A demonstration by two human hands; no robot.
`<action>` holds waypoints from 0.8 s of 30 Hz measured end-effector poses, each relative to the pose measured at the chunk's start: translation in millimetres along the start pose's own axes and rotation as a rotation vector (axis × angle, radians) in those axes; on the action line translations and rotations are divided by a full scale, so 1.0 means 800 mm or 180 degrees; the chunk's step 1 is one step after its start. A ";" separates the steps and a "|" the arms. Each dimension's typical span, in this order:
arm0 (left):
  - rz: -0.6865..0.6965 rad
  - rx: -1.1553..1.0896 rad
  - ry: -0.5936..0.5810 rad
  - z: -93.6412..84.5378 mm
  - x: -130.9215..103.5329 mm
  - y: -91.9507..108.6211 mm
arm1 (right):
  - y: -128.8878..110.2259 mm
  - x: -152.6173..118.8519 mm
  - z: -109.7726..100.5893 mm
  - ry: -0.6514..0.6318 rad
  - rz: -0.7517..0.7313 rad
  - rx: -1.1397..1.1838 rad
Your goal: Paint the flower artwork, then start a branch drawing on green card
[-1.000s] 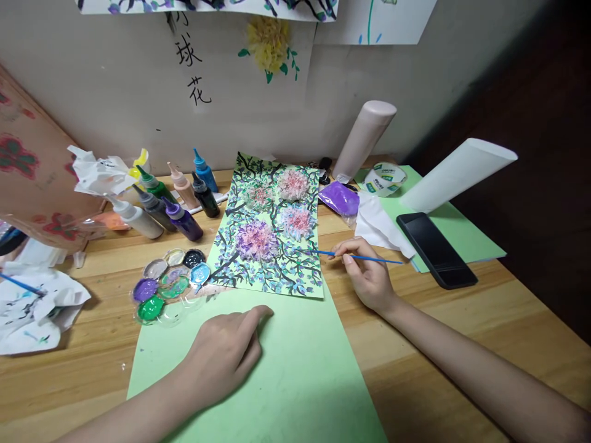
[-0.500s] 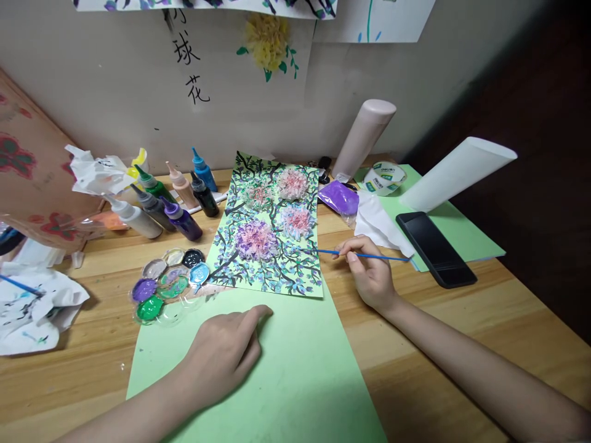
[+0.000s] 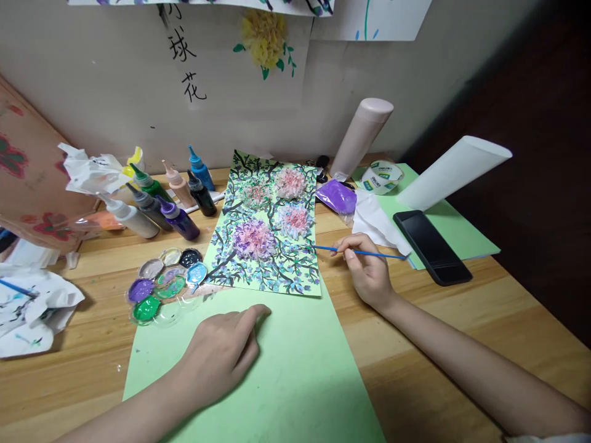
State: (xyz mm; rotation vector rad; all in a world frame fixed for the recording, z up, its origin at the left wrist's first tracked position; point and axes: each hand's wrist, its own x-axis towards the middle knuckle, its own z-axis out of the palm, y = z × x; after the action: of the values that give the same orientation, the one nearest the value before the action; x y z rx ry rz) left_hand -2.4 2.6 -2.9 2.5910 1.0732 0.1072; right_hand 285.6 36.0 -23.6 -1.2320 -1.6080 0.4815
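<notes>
My right hand (image 3: 367, 271) pinches a thin blue paintbrush (image 3: 376, 253), its tip at the right edge of a painting (image 3: 272, 277) with black branches, small blue and green dabs and several fluffy pink and purple flowers. My left hand (image 3: 226, 351) rests on a large light green sheet (image 3: 295, 381) below the painting. Its index finger is stretched out, the others curl underneath, and no object shows in it. Left of the painting sits a clear palette (image 3: 167, 280) with purple, green, blue, black and white paint.
Paint bottles (image 3: 184, 221) stand behind the palette. Crumpled paper (image 3: 37, 314) lies far left. At the right are a purple packet (image 3: 338, 198), tissue (image 3: 376, 221), tape roll (image 3: 382, 177), black phone (image 3: 431, 246), pink bottle (image 3: 362, 138) and white tube (image 3: 455, 172).
The whole view has shifted slightly, with objects a little further left and up. Both hands keep nearly the same pose, and the brush is still in my right hand.
</notes>
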 end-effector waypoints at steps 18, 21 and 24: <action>-0.0015 -0.0047 -0.0005 -0.002 0.001 0.001 | 0.005 0.014 -0.011 0.0306 -0.0238 -0.0437; -0.0009 -0.0048 -0.0021 -0.002 0.002 0.001 | 0.005 0.014 -0.011 0.0323 -0.0224 -0.0434; -0.0017 -0.0041 -0.0036 -0.002 0.002 0.000 | 0.007 0.013 -0.012 0.0370 -0.0274 -0.0339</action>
State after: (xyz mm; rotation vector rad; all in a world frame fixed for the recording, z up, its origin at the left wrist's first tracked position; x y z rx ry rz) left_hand -1.4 3.8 -1.7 2.5741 1.0721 0.0977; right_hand 296.9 45.2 -19.0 -1.2409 -1.5969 0.2681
